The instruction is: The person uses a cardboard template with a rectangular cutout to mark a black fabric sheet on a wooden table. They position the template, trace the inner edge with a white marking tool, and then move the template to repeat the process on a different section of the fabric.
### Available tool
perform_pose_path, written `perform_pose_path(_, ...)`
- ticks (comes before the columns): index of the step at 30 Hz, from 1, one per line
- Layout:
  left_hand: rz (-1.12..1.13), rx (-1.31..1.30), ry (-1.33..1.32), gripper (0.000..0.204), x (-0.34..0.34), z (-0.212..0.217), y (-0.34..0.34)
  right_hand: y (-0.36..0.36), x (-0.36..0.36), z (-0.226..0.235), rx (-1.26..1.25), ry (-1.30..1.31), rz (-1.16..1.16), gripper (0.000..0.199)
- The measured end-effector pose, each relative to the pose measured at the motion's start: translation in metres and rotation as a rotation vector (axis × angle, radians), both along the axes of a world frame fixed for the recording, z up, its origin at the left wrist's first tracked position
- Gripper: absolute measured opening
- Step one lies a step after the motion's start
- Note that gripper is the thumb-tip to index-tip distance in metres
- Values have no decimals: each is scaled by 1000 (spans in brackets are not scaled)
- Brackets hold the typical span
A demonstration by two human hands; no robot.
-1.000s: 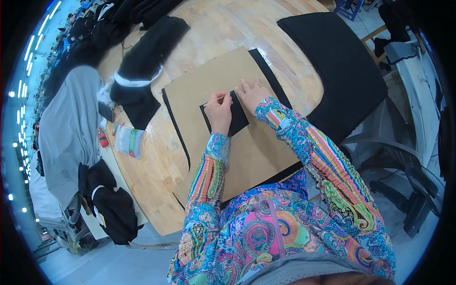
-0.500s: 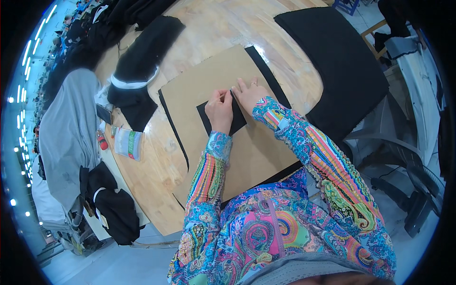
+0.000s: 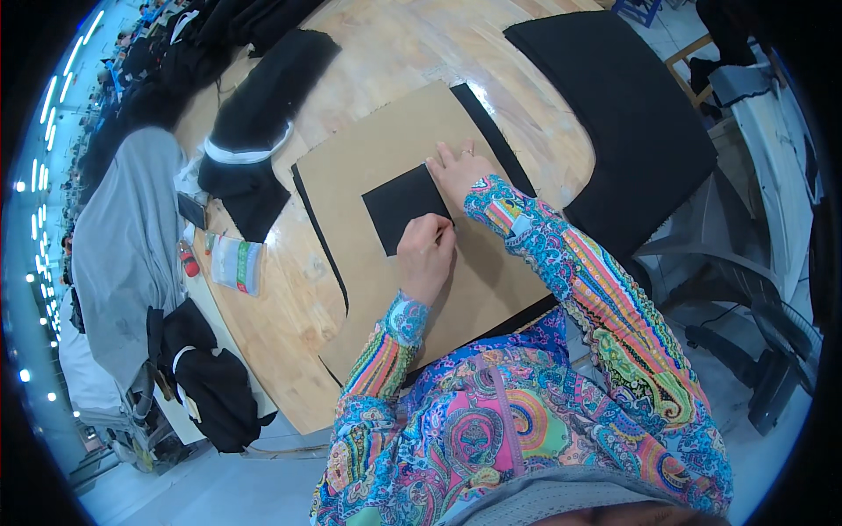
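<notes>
A tan pattern sheet [image 3: 500, 272] lies over black fabric [image 3: 495, 140], whose edges show along its sides. Near the sheet's middle is a black square [image 3: 403, 206]; I cannot tell whether it is an opening or a separate piece. My left hand [image 3: 427, 252] is closed in a pinch at the square's lower right corner. Whatever the fingertips hold, if anything, is too small to make out. My right hand [image 3: 460, 174] lies flat on the sheet, fingers spread, beside the square's upper right edge.
A stack of black fabric pieces [image 3: 627, 114] lies on the wooden table [image 3: 281, 351] at right. More black cloth [image 3: 272, 96] is at the far left. Near the left edge are a phone [image 3: 192, 210], a red-capped bottle [image 3: 189, 260] and a small packet [image 3: 237, 265].
My left hand has slid down and right, from the square's upper edge to its lower right corner, uncovering most of the square. My right hand has hardly moved.
</notes>
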State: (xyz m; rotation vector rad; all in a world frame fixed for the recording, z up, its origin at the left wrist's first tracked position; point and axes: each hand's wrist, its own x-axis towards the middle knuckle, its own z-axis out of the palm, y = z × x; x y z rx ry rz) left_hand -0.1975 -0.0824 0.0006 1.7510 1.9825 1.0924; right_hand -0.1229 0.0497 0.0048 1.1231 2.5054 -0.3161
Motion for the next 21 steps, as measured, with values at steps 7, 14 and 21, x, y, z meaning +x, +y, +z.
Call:
perform_pose_path(7,8,-61,-158,5,-3,1,-1,0,1,3,29,-12,10,61)
perform_pose_path(14,234,4,-270,15,-37,-5,57,-3,6,8,46,47,9,51)
perform_pose_path(21,257,-61,-215,18,-38,-5,69,-3,4,8,79,18,38,51)
